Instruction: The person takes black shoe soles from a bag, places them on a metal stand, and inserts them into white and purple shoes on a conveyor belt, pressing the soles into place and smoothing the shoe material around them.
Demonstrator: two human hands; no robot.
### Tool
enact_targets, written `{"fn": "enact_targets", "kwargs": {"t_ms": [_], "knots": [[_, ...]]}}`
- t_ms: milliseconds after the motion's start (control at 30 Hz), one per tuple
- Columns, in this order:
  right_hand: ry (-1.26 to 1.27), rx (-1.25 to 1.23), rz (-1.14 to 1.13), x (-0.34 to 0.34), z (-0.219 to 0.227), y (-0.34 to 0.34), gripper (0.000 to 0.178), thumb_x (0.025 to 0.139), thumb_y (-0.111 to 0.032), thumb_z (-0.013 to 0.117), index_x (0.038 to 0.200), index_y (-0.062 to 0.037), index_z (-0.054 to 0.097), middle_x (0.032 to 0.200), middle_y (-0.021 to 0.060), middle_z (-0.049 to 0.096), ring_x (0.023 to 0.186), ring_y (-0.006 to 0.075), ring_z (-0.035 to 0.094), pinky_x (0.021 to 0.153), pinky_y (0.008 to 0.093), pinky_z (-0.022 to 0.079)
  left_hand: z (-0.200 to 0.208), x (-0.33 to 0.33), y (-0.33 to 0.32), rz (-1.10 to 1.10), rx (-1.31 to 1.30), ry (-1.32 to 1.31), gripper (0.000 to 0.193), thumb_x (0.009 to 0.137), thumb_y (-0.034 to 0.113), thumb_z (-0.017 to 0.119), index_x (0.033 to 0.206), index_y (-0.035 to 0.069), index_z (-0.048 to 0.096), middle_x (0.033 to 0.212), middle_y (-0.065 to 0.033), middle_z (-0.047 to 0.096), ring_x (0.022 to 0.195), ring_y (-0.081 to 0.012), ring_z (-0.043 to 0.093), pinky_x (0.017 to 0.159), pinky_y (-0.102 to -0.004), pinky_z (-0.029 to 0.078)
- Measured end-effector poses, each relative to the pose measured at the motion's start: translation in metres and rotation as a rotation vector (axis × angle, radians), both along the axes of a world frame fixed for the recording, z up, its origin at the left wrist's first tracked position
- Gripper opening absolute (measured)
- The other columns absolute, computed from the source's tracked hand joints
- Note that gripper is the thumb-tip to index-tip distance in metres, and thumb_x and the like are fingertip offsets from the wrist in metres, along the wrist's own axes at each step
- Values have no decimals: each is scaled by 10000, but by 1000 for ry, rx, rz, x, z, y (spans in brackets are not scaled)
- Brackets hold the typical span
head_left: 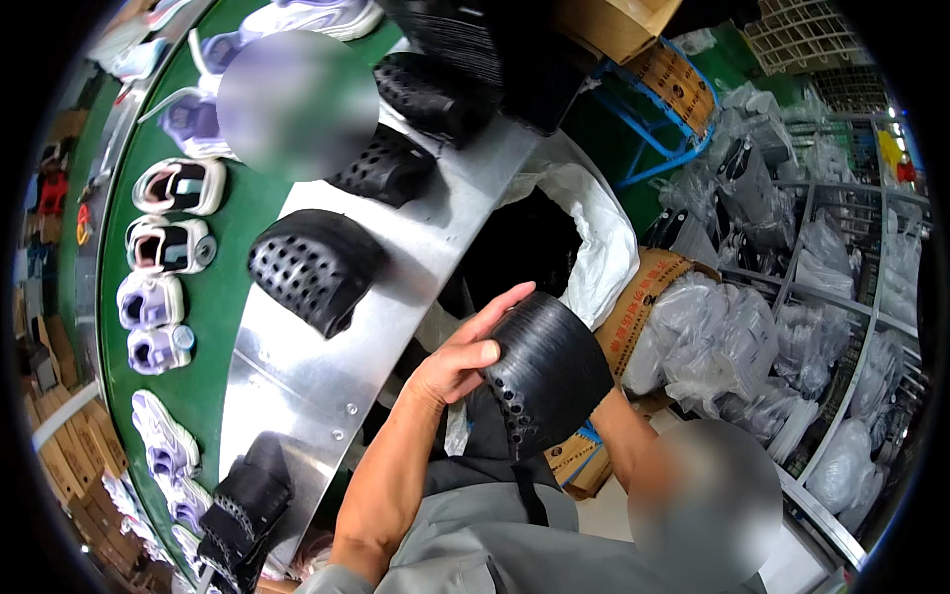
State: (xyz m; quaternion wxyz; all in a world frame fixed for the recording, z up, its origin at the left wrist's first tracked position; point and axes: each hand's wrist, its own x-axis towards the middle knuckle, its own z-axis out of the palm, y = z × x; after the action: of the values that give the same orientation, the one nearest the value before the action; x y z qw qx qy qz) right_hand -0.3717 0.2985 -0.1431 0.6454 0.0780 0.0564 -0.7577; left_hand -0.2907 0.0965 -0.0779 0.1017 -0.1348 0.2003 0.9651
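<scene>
head view, a curved black piece (559,361) gripped in the left hand (455,358), held to the right of the metal desk (287,386), holed edge pointed lower left, long axis unclear, right hand hidden, its grip untellable

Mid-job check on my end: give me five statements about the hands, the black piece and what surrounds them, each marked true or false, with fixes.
1. The left hand grips the black piece. True.
2. The right hand is in plain view. False: it is hidden behind the piece; only the right forearm shows.
3. The white sack is open at the top. True.
4. The green surface lies to the right of the metal table. False: the green surface is left of the metal table.
5. Clear bags lie to the right of the sack. True.
</scene>
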Motion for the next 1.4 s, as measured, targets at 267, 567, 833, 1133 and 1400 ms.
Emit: {"fn": "enact_targets", "kwargs": {"t_ms": [267,567,833,1133,1400], "knots": [[459,683,23,28,49,16,633,1025,-414,554,1517,-56,380,1473,122,506,1335,218,518,1099,384,439,18,39,-9,244,-120,-301,670,880,307,687,1428,-4,457,1285,-154,615,1171,-267,623,1039,-430,505],[2012,761,83,65,157,-6,1228,623,-445,950,1558,-30,271,1614,234,260,1490,399,283,1197,499,276,25,70,-4,423,-185,-559,588,873,334,699,1340,6,559,1126,-95,644,1038,-202,604,914,-354,493],[1951,363,393,112,166,-50,1285,523,-339,988,1545,-17,280,1581,258,316,1449,433,344,1187,496,311,74,166,-23,389,-479,-752,581,874,476,703,1201,-2,661,1057,-112,667,971,-193,599,860,-341,486],[1775,261,537,104,148,-65,1226,557,-203,967,1567,-58,288,1613,204,274,1494,362,303,1210,417,293,78,206,-26,323,-274,-487,848,880,395,768,1538,31,377,1348,-97,584,1223,-215,555,1109,-373,381],[875,692,181,28,23,27,1146,712,-198,915,1612,-67,218,1540,130,404,1419,260,407,1165,354,332,-43,59,23,174,-260,-672,898,811,201,850,1517,-63,362,1291,-169,619,1181,-263,588,1030,-382,464]]}}
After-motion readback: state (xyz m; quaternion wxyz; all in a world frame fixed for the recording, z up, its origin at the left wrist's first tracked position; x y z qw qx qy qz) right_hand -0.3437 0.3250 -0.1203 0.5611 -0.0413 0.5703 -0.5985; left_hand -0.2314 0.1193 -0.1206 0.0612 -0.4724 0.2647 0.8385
